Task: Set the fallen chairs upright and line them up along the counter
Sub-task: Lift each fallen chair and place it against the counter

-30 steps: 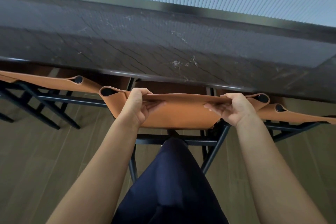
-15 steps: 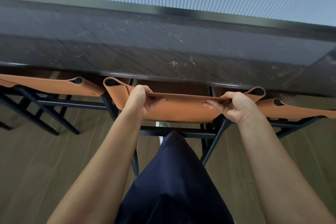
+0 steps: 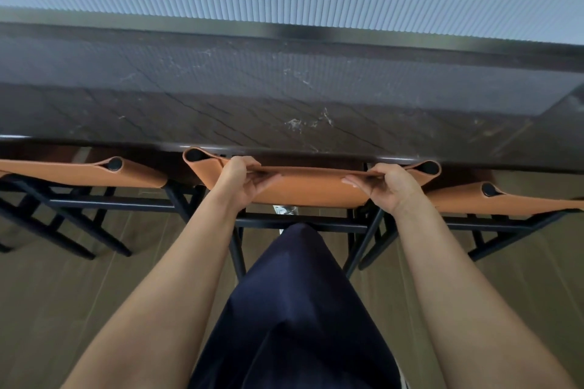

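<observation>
Now both hands clamped on middle chair's backrest (image 3: 311, 186), left hand (image 3: 241, 181), right hand (image 3: 390, 188), counter (image 3: 284, 98) just beyond

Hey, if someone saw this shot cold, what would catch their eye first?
Probably the left hand and right hand gripping the tan leather backrest of the middle chair at the edge of the dark marble counter. Matching chairs flank it, left chair and right chair.

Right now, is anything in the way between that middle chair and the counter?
Nothing visible. Both hands, left and right, grip the middle chair by its tan backrest, which already sits at the dark counter edge, between the neighbouring chairs.
</observation>
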